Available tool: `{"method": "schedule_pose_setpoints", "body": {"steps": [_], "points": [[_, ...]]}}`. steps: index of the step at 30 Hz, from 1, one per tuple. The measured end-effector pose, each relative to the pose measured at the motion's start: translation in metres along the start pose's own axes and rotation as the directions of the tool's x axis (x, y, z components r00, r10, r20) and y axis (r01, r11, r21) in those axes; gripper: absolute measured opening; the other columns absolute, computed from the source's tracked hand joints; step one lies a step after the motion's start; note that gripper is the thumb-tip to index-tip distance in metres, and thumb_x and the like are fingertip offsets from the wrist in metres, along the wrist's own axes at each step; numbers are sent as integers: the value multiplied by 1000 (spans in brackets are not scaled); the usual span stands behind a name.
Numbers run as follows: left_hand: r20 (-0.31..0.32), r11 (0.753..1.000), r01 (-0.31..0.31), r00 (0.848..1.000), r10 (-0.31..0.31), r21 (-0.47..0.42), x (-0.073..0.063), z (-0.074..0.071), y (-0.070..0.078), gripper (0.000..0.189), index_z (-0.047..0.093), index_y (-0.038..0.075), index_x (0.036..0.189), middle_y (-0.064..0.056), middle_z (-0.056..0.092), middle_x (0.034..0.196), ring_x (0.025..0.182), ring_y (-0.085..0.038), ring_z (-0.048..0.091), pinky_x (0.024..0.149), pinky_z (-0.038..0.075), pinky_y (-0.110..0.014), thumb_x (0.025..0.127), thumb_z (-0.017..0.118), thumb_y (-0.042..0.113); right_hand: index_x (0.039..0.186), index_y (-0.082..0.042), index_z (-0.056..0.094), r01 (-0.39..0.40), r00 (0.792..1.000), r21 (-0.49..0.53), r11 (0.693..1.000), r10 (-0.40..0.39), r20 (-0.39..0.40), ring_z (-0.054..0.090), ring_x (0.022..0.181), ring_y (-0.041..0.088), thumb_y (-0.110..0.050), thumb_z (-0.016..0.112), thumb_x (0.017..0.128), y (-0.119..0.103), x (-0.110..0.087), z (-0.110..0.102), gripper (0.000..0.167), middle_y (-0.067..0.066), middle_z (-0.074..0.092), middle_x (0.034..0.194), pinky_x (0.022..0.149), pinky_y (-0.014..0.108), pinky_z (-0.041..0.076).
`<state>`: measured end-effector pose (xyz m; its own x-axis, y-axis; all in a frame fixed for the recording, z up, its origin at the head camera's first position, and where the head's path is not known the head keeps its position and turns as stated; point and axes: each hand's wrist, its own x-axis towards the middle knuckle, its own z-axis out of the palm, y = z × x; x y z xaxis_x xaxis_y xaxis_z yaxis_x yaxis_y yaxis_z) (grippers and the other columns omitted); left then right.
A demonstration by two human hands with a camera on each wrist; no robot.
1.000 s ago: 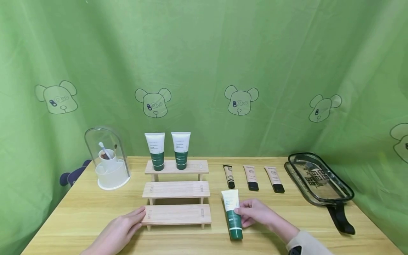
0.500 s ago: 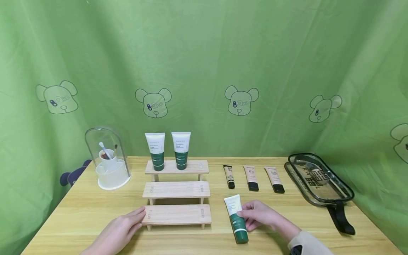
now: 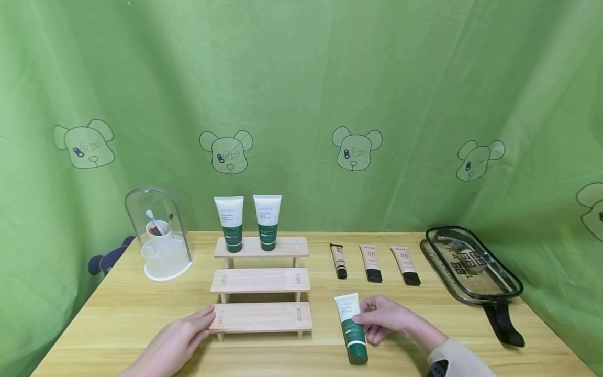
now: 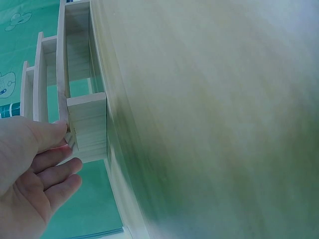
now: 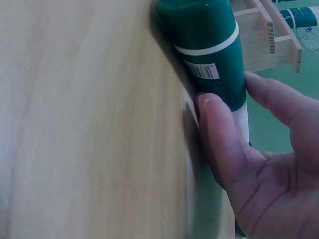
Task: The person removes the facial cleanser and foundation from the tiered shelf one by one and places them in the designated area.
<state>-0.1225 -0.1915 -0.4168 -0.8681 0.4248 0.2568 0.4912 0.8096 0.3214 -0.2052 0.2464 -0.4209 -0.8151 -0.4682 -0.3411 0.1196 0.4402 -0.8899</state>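
Note:
My right hand [image 3: 387,320] pinches a white-and-green squeeze tube [image 3: 352,330] by its right side, over the table right of the stand. In the right wrist view the thumb and fingers lie on either side of the tube [image 5: 207,55], its green cap end low over the wood. With thumb and fingertips my left hand [image 3: 176,340] grips the left end of the lowest step of a three-step wooden display stand [image 3: 260,317]. The left wrist view shows the thumb on the board's edge. Two matching tubes, one at left [image 3: 230,225] and another [image 3: 267,224], stand upright on the top step.
Behind the held tube lie a small beige tube [image 3: 338,261] and two pink BB cream tubes, one nearer [image 3: 371,263], one further right [image 3: 405,265]. A clear black-edged pouch [image 3: 473,264] lies far right. A domed brush holder [image 3: 165,256] stands back left. A green curtain [image 3: 301,104] hangs behind the table.
My right hand has brought the tube slightly toward the front edge and to the right, its top end dropping lower in view. The left hand stays on the stand.

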Motion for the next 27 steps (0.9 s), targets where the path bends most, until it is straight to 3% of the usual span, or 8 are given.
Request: {"method": "schedule_pose_setpoints", "body": {"steps": [5,9,15,27], "points": [[3,1000,-6,1000,6,-1,0,0,0,33,61,-5,116,-17,56,123,108,-30,56,86,49,-43,86,64,7,124,12,32,-4,1000,-3,1000,4,-26,57,47,13,-20,69,83,0,-1,-1,64,17,61,68,44,27,54],[5,1000,-10,1000,10,-2,0,-1,0,32,61,-5,115,-17,56,123,108,-31,56,86,49,-42,85,64,6,140,8,9,11,1000,1,1000,-11,-24,58,47,15,-21,69,83,0,-2,-2,88,19,62,68,44,31,55],[3,1000,-19,1000,19,3,0,-1,0,32,61,-5,115,-18,56,123,108,-31,56,86,50,-42,85,63,5,143,4,13,21,1000,-5,1000,-21,-14,58,47,16,-21,68,83,1,-4,-3,85,19,62,68,44,32,55],[12,1000,-12,1000,12,-3,0,-2,0,32,60,-5,116,-18,56,123,108,-31,55,86,49,-43,86,62,6,140,6,17,46,999,-4,999,-46,20,59,50,16,-20,68,84,3,-4,-10,81,19,62,72,47,33,56]]}}
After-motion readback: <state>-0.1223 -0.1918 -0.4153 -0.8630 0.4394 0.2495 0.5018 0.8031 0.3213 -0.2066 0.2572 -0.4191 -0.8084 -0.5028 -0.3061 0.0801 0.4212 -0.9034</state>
